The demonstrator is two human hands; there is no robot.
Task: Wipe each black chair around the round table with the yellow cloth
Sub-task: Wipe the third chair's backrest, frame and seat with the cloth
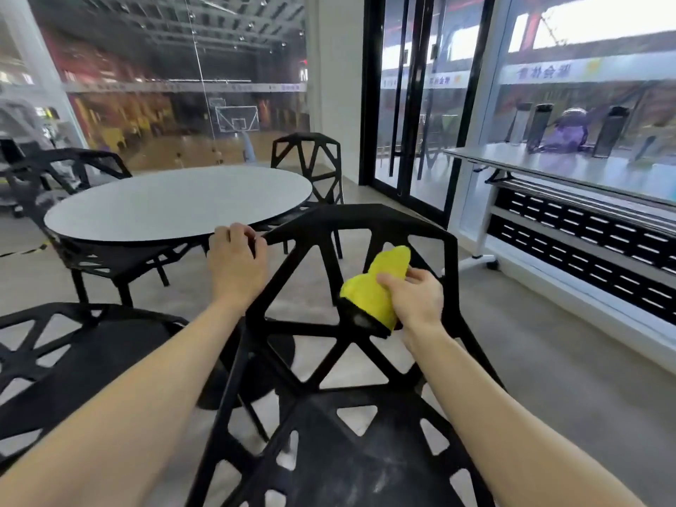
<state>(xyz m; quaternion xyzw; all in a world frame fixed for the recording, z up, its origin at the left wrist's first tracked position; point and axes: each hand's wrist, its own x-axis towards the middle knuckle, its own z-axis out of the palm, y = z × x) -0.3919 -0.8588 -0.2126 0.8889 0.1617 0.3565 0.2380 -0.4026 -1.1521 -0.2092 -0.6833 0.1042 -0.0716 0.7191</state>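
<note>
A: Where's the cloth rn?

B: In my right hand [415, 296]. Fingers & thumb curled round the yellow cloth [376, 287], bunched up, pressed against a strut of the backrest on the nearest black chair [351, 323]. Top of the cloth pokes up thru one of the backrest openings; its bottom edge lies on a strut.

A: And the left?

B: Left hand [237, 258] is on the top left corner of that same backrest, fingers curled over the rim, gripping it. Both forearms reach out over the chair's seat, which is right below me w/ pale dusty smears on it.

A: Where's the chair vs the table?

B: Backrest is on the side toward the round table [175, 203], just beside its near edge. Can't tell if they touch. Tabletop is light grey w/ a dark rim.

A: Other chairs?

B: Three more, same black cut-out style. One at bottom left [66, 345], near me, beside the first. One at the table's left side [69, 177], seat partly tucked under the top. One at the far side [311, 166], backrest upright.

A: Anything else around?

B: Long white table [570, 170] at right along the window, w/ a few dark upright things & a purple object [563, 135] on it; too blurry to say what. Black-framed glass door [413, 104] between that and the far chair.
</note>
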